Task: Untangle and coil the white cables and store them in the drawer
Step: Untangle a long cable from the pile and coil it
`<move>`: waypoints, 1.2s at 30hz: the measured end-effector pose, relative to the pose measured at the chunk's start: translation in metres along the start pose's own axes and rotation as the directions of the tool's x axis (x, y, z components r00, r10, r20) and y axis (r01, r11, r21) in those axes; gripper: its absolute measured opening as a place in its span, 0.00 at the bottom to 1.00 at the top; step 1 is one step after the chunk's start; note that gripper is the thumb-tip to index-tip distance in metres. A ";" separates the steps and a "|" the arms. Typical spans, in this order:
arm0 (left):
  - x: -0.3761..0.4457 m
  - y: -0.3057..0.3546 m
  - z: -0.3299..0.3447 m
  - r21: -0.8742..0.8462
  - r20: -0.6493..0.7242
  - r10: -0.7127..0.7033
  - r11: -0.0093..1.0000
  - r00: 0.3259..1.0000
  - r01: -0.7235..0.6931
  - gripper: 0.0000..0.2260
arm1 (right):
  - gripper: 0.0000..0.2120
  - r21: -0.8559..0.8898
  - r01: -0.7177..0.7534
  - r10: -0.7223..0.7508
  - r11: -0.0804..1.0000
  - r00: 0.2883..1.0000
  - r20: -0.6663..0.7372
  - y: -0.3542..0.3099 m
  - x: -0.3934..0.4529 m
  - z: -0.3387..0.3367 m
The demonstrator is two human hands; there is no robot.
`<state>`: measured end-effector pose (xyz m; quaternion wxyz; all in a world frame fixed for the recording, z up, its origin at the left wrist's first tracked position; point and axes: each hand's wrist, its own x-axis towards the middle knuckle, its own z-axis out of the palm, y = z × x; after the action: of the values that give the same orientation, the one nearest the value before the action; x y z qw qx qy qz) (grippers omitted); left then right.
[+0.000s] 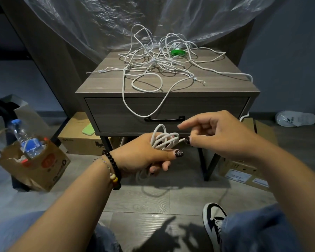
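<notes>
A tangle of white cables [153, 64] lies on top of the grey wooden nightstand [91, 84], with one strand hanging over the shut drawer [116, 113] near its black handle [165, 118]. In front of the drawer my left hand [140, 155] holds a partly wound coil of white cable [164, 140] looped round its fingers. My right hand [218, 131] pinches the cable's loose end between thumb and finger, right beside the coil, with the index finger stretched out.
A green round object [178, 52] sits among the cables at the back. A paper bag with a water bottle [28, 140] stands at the left; cardboard boxes [76, 140] lie under and right of the nightstand. My shoe [214, 220] rests on the floor.
</notes>
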<state>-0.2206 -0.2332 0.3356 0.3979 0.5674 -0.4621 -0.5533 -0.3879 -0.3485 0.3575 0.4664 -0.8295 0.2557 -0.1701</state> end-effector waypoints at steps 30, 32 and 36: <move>0.006 -0.015 0.008 0.312 -0.028 -0.064 0.948 0.998 0.069 0.17 | 0.10 -0.701 0.332 -0.432 0.631 0.901 0.037 0.009 -0.001 0.039; 0.007 -0.014 0.008 0.262 -0.071 -0.070 0.961 0.995 0.086 0.17 | 0.09 -0.694 0.343 -0.460 0.633 0.888 0.019 0.008 0.001 0.036; 0.006 -0.010 0.012 0.209 -0.081 -0.029 0.977 0.996 0.045 0.05 | 0.06 -0.699 0.353 -0.527 0.621 0.849 -0.039 0.005 0.003 0.025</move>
<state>-0.2315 -0.2362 0.3238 0.3430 0.6360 -0.4915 -0.4861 -0.3737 -0.3356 0.3404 0.0459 -0.9499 0.1409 -0.2753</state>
